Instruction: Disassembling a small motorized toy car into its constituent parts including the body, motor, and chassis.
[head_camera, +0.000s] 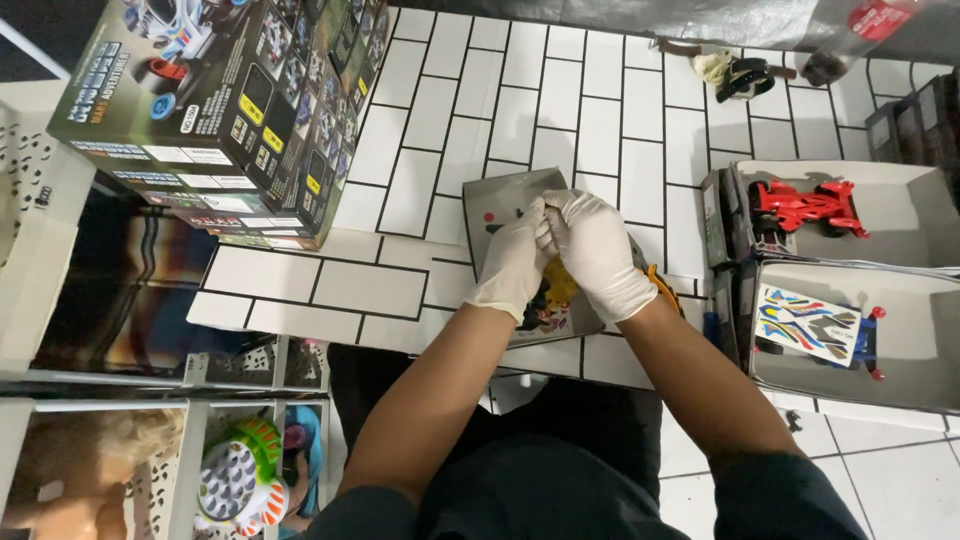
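Left hand (512, 262) and right hand (597, 255), gloved, pinch together over a grey flat box (510, 205) on the white tiled counter (420, 160); its long axis runs away from the person, bare tiles beyond.

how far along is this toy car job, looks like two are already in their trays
Looks done: a red car sits in the upper tray and a sheet-covered blue car in the lower tray. In hand: left hand and right hand, both gloved, work a yellow piece over a grey box. Left: the big box remains closed.
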